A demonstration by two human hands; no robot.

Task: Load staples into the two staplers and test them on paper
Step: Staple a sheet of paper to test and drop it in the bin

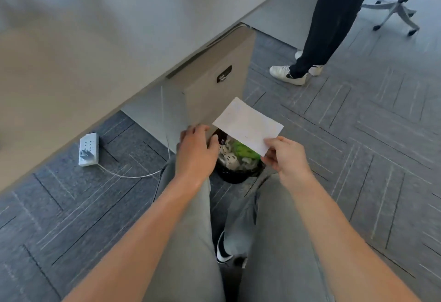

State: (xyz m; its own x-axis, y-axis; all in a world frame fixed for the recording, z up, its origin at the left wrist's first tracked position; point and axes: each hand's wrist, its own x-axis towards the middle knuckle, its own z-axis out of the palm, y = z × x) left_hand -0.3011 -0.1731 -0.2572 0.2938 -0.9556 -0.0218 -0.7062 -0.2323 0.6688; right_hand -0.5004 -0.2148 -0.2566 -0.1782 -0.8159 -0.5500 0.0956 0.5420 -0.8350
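My right hand (285, 154) pinches the near corner of a white sheet of paper (248, 125) and holds it in the air above a black waste bin (235, 175) on the floor between my knees. The bin holds crumpled white paper and something green. My left hand (196, 151) hovers at the bin's left rim with its fingers loosely bent, and I cannot tell whether it touches the rim. No stapler is in view.
A grey desk (95, 51) fills the upper left, with a drawer cabinet (214, 86) under it just behind the bin. A white power strip (88, 149) with a cable lies on the carpet at left. Another person's legs (334, 27) and an office chair (401, 8) stand at upper right.
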